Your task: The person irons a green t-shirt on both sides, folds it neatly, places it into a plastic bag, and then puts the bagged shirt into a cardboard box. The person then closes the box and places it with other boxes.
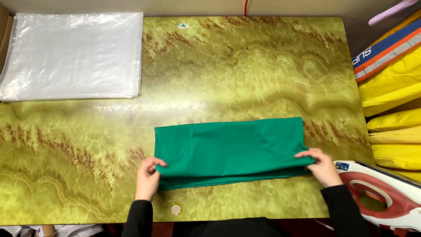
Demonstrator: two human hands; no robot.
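A green cloth (230, 149) lies folded into a long rectangle on the yellow-green marbled table (245, 70), near the front edge. My left hand (148, 177) pinches the cloth's near left corner. My right hand (322, 166) grips the near right corner, fingers on top of the upper layer. Several layers show along the cloth's near edge. Both sleeves are black.
A stack of clear plastic bags (72, 55) lies at the table's far left corner. A red and white iron (381, 197) rests at the front right edge. Yellow folded fabric (394, 87) is piled beyond the table's right side.
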